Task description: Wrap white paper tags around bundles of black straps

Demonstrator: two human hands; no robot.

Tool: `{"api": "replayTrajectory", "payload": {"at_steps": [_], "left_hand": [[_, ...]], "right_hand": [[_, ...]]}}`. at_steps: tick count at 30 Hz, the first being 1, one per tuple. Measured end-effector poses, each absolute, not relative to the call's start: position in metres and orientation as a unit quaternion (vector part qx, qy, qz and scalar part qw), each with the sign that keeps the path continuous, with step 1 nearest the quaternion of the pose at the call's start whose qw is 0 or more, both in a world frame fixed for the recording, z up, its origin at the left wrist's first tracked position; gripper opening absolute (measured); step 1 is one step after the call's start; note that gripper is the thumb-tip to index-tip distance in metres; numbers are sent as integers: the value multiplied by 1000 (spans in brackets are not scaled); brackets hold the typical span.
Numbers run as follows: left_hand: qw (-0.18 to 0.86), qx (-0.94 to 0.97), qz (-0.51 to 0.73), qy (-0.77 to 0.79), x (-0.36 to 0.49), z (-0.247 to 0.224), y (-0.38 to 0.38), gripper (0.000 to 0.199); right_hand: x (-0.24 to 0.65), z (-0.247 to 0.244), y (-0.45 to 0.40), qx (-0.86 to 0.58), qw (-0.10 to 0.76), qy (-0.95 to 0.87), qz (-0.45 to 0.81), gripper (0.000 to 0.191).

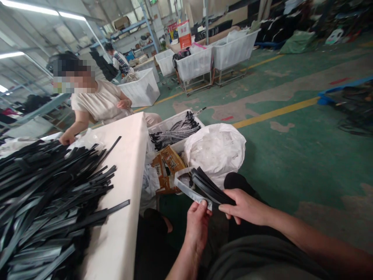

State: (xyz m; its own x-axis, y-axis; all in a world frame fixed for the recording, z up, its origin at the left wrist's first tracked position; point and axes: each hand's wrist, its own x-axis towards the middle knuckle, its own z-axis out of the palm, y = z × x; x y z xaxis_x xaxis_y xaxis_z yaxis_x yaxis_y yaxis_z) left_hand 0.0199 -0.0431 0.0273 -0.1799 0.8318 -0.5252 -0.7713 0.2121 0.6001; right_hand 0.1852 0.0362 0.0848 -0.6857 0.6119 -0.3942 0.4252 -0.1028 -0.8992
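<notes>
Left hand [198,224] pinches a pale band [189,191], right hand [247,208] clasps black strips [209,186]; pairing them seems in hand, calling for steady grips.

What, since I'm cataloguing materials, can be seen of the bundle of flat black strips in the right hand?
The bundle of flat black strips looks flexible, perhaps plastic, with slight sheen. The strips lie together, spreading slightly at their far ends. The right hand grips their near part; the bundle slants up-left in view, beside a whitish translucent band. Whether those touch is unclear.
</notes>
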Motion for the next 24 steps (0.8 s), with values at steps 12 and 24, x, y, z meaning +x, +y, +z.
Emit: {"api": "replayTrajectory", "payload": {"at_steps": [12,24], "left_hand": [[632,-40,650,420,53,28,-82,29],[657,-52,631,409,53,17,-74,27]], "right_hand": [[183,97,16,-388,55,-707,589,26],[192,89,19,-427,46,-698,573,28]]}}
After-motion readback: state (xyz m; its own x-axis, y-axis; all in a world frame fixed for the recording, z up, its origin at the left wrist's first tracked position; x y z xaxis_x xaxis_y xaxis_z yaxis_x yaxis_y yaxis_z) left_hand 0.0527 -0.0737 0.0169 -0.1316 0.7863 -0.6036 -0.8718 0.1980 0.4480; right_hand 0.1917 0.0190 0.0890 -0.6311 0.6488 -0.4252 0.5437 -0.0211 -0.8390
